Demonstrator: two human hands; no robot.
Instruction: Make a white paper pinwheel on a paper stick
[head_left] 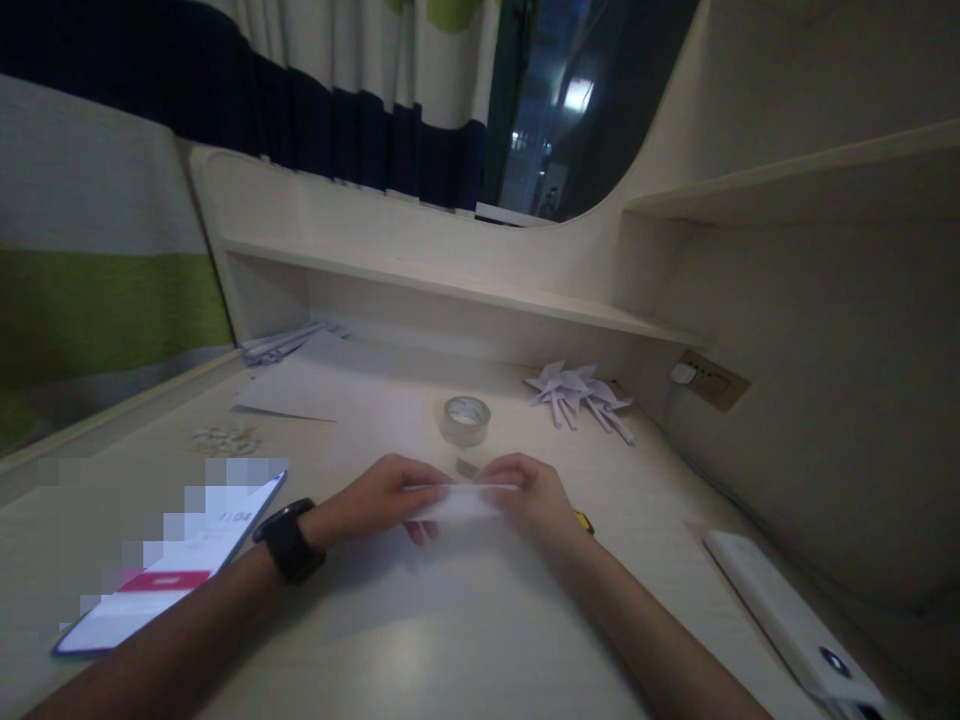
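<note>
Between my two hands a sheet of white paper [461,505] is held up by its top edge, a little above the desk. My left hand [394,492], with a dark watch on the wrist, pinches the paper's left side. On the right side, my right hand [525,487] pinches the same edge between thumb and fingers. The paper's lower part is pale and blurred against the desk. Just beyond the hands stands a roll of clear tape [465,422]. A small dark grey piece [466,467] shows behind the paper, its kind unclear.
Paper pinwheels [574,390] lie at the back right. White sheets [307,380] and rolled paper sticks [281,343] are at the back left. A lit tablet [180,570] lies left, a long white device [787,610] right. Something yellow and black [584,522] is partly hidden by my right wrist.
</note>
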